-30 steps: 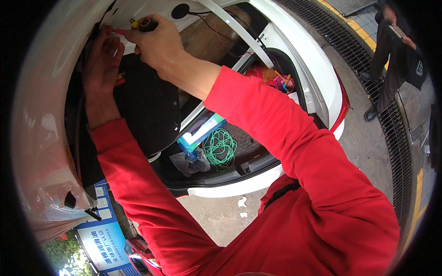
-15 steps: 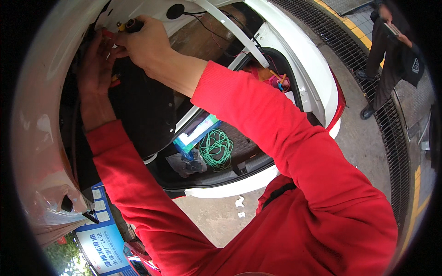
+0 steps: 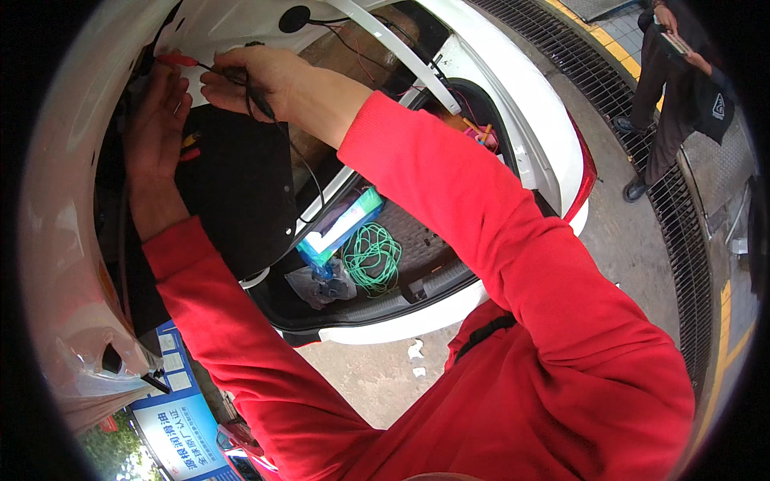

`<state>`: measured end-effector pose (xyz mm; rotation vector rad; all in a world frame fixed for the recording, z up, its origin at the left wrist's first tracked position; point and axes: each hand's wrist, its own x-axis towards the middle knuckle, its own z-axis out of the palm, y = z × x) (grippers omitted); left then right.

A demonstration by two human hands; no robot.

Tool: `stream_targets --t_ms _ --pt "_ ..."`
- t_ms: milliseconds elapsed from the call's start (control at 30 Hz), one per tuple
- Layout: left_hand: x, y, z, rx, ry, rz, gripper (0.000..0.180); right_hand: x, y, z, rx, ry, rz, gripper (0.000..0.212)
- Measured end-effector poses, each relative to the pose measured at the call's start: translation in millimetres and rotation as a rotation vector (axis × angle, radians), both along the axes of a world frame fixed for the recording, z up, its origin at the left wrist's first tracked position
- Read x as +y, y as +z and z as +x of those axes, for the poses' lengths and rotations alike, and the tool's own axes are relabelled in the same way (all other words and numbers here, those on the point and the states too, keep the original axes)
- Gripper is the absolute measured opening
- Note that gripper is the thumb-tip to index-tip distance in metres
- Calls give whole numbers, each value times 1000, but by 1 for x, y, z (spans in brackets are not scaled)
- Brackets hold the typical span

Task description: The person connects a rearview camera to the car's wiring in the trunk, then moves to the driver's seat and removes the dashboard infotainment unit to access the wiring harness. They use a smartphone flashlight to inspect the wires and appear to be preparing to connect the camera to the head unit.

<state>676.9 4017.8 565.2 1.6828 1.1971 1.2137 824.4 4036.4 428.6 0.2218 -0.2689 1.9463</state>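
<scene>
My left hand (image 3: 156, 132) is raised inside the car's rear opening, close to the white body panel. Its fingers are curled up at a red-sleeved clip (image 3: 178, 60) and seem to pinch its lower edge; the thumb is hard to make out. A thin dark lead runs from this clip toward my right hand (image 3: 269, 80). That hand is closed around a black cable (image 3: 258, 100), which hangs in a loop toward the trunk. Beside my left wrist, a small yellow and red piece (image 3: 190, 147) shows against the black panel (image 3: 237, 180).
The open trunk holds a coil of green cord (image 3: 371, 256), a plastic bag (image 3: 321, 287) and a blue-white package (image 3: 341, 228). A white strut (image 3: 401, 52) crosses above. A round black part (image 3: 294, 19) has wires attached. At right, a person (image 3: 682, 88) stands by a floor grate (image 3: 682, 248).
My right hand has drawn slightly right and down, away from the red clip, turning its palm. The dark cylinder with yellow in it no longer shows; a black cable does.
</scene>
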Motion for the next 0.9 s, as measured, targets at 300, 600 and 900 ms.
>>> stream_targets --t_ms 300,600,900 --pt "10 -3 -4 70 -6 37 46 -12 3 -3 -199 -55 211 20" --pt "12 -6 -3 -8 -69 -48 46 -19 1 2 -236 -200 288 22" --pt "22 -3 -8 -8 -131 -121 36 -20 3 2 -221 -234 287 23"
